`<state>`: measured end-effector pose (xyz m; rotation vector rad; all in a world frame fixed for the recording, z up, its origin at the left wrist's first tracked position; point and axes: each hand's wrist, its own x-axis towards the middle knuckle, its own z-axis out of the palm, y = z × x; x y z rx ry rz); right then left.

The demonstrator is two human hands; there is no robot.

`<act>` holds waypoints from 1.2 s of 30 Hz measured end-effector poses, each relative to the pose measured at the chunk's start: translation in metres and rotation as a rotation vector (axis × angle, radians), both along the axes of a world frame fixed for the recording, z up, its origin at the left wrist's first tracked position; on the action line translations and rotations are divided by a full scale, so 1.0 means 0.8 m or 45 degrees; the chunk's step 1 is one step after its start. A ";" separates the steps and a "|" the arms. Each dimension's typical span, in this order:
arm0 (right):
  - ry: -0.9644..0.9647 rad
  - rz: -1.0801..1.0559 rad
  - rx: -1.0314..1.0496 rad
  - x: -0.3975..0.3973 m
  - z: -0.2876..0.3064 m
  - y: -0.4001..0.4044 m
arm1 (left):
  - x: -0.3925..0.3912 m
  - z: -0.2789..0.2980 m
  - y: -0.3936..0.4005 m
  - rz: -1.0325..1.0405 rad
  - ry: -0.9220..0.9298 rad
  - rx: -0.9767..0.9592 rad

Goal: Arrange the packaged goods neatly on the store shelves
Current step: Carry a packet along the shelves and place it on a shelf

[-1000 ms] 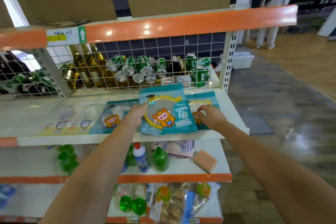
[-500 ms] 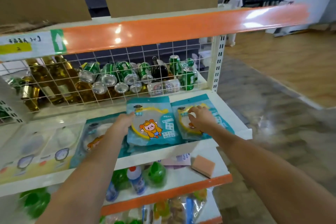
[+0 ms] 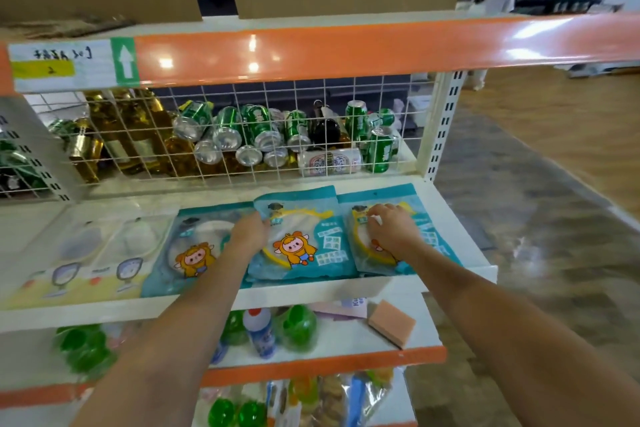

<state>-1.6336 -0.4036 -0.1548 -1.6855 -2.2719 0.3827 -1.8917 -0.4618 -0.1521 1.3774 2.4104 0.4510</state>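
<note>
Teal snack pouches lie flat in a row on the white middle shelf (image 3: 311, 291) of a store rack, printed faces up, as a person's two bare hands work among them. The middle pouch (image 3: 304, 236) sits between the hands, its long axis running front to back and its top skewed slightly leftward, so that its left edge overlaps the left pouch (image 3: 194, 250). The left hand (image 3: 250, 231) is the nearer, touching that pouch's upper left edge with fingers bent over it; whether they actually pinch the film cannot be told. The right hand (image 3: 389, 229) rests on the right pouch (image 3: 388, 236), fingertips curled down onto its clear window, pressing rather than gripping, by the look of it. The hands stand apart, one pouch's width between them.

Each pouch is glossy teal film with a yellow ring around a clear round window, an orange cartoon figure below and small white label panels at the right. Squaring the middle pouch would likely call for a small turn from the left hand.

Paler flat packs (image 3: 86, 253) lie farther left on the same shelf. Behind a wire grille (image 3: 242, 135), green cans (image 3: 259, 128) and amber bottles (image 3: 131, 128) are heaped; below, a peach sponge block (image 3: 391, 322) and green bottles (image 3: 298, 326) sit on the next shelf.
</note>
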 end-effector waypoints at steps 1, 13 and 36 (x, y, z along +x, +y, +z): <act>0.006 0.000 0.003 0.001 0.000 0.001 | 0.002 -0.001 -0.002 -0.002 0.036 0.006; 0.034 0.015 -0.005 0.010 -0.005 0.011 | 0.010 -0.018 -0.009 -0.021 0.127 0.139; -0.208 0.085 -0.154 0.006 0.012 0.007 | 0.037 -0.013 -0.013 -0.059 0.428 0.116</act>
